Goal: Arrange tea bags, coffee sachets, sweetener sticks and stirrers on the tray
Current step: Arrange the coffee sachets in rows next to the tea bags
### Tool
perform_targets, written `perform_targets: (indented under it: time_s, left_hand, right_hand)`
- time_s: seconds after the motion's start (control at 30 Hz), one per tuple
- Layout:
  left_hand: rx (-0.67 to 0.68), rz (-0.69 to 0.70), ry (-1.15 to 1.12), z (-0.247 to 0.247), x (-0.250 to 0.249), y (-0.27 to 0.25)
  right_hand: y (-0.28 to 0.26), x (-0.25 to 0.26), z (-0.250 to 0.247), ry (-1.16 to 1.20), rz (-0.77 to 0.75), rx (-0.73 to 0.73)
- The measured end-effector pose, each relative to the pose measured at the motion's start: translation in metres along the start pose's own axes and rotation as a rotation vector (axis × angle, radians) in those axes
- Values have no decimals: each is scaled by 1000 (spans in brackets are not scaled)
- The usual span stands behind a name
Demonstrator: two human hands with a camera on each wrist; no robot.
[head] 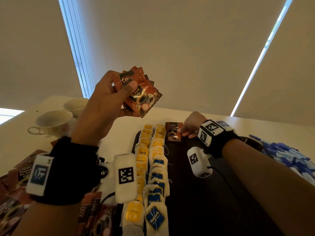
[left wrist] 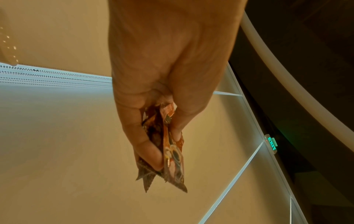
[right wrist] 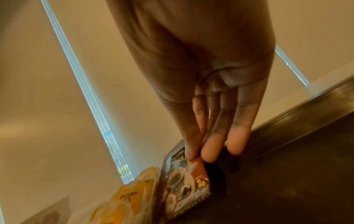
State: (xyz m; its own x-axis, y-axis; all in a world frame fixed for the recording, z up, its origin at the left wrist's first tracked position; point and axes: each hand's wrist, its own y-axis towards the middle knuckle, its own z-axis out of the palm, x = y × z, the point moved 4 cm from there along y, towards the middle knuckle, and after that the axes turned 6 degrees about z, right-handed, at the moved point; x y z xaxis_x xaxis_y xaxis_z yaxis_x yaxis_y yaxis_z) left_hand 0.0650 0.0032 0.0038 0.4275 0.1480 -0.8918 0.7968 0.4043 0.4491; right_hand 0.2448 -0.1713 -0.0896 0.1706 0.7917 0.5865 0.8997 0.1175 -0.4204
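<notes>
- 2 white cups (head: 54, 122) on saucers, far left of table (head: 117, 128); second cup (head: 75, 104) just behind the first.
- Beige roller blinds (head: 179, 48) fill the bkgd; bright daylight strips in the gaps betw. them.
- Bead chain (head: 81, 68) hangs in left gap.
- Green EXIT sign (left wrist: 271, 143) lit, left wrist view, on dark wall.

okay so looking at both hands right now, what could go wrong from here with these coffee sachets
The left hand holds a fanned bunch of coffee sachets in one loose-looking grip above the tea bags; one could slip and knock the rows. The right hand pinches a single sachet right beside those rows, so it might nudge them.
</notes>
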Motion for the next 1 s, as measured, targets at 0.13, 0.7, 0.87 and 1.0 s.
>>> perform_targets:
  time_s: [0.13, 0.7, 0.87, 1.0]
  left_hand:
    - [4, -3, 10, 0, 1, -1]
    - [12, -26, 21, -1, 1, 0]
    - [15, -13, 14, -4, 0, -1]
    - [29, -2, -3, -3, -1, -1]
  right_hand:
    - [2, 1, 3, 20, -25, -1]
    - [-16, 5, -2, -132, -57, -45]
    - [-59, 1, 10, -70, -58, 122]
    - [-96, -15, 31, -108, 0, 364]
